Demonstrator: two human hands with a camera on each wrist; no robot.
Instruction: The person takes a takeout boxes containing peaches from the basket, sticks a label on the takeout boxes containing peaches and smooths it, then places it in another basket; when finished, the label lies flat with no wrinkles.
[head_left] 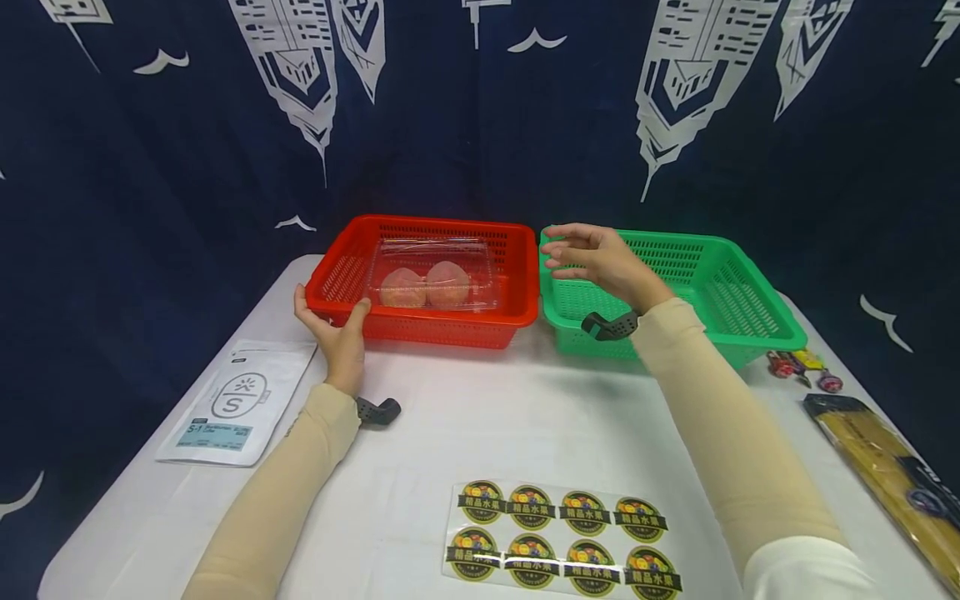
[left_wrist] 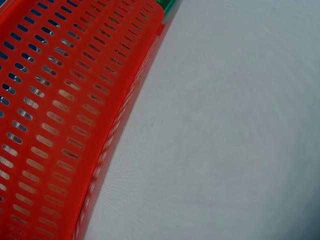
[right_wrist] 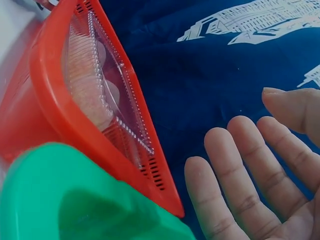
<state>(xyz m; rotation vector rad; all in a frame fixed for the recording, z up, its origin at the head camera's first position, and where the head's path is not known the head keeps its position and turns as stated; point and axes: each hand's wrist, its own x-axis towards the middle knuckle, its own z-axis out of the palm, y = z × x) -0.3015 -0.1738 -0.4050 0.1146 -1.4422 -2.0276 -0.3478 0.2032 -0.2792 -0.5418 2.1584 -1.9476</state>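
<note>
At the front left corner of the red basket, my left hand grips the rim, its thumb over the front edge and its fingers along the left side. Inside that basket lies a clear plastic clamshell box with two round, peach-coloured fruits. My right hand is raised over the left part of the green basket, holding nothing. In the right wrist view its fingers are apart and gently bent, close to where the two baskets meet.
A white pouch lies left on the white table. A sheet of round fruit stickers lies at the front. On the right are small wrapped candies and a long golden-brown package. A dark blue printed cloth hangs behind.
</note>
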